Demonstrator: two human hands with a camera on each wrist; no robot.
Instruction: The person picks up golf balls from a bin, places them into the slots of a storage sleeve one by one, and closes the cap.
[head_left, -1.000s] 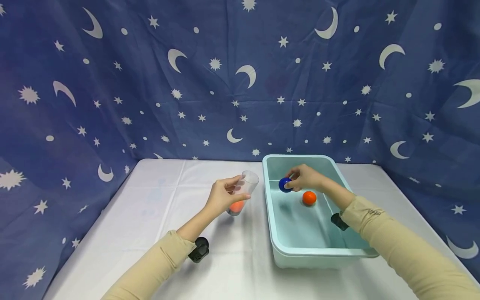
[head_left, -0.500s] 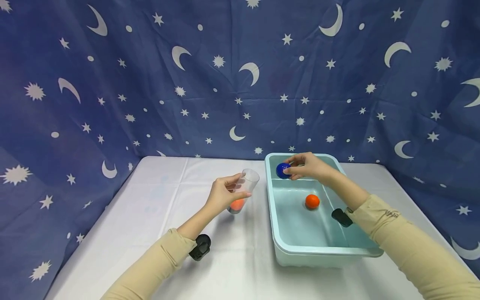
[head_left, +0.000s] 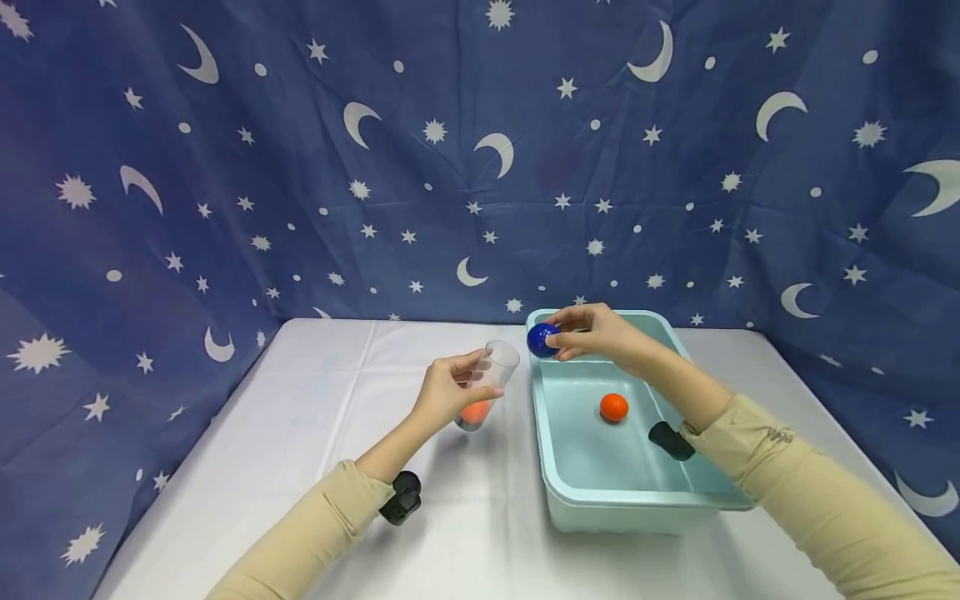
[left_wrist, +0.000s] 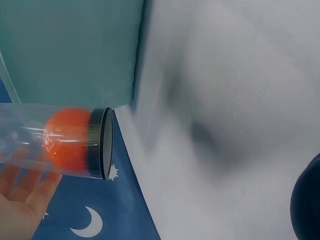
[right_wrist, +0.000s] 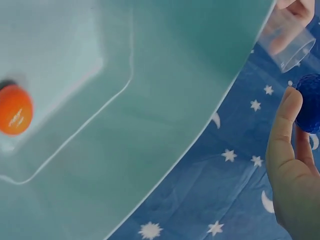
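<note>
In the head view my left hand (head_left: 442,392) grips a clear plastic tube (head_left: 497,363), tilted with its open mouth up and to the right. At its dark-capped bottom sits an orange ball (left_wrist: 69,140), seen plainly through the wall in the left wrist view. My right hand (head_left: 596,335) pinches a blue golf ball (head_left: 542,341) between thumb and fingers. The blue ball is over the left rim of the pale teal tub, a short way right of the tube's mouth. Inside the tub (head_left: 600,502), another orange ball (head_left: 613,407) lies on the floor.
A white cloth covers the table (head_left: 300,400). Behind it hangs a blue curtain (head_left: 420,167) with moons and stars. Black wrist cameras sit under both wrists, the right camera (head_left: 671,441) over the tub. The tub's raised wall stands between its inside and the tube.
My right hand has lifted the blue ball from inside the tub and carried it left to the rim. The left hand and tube have stayed nearly still.
</note>
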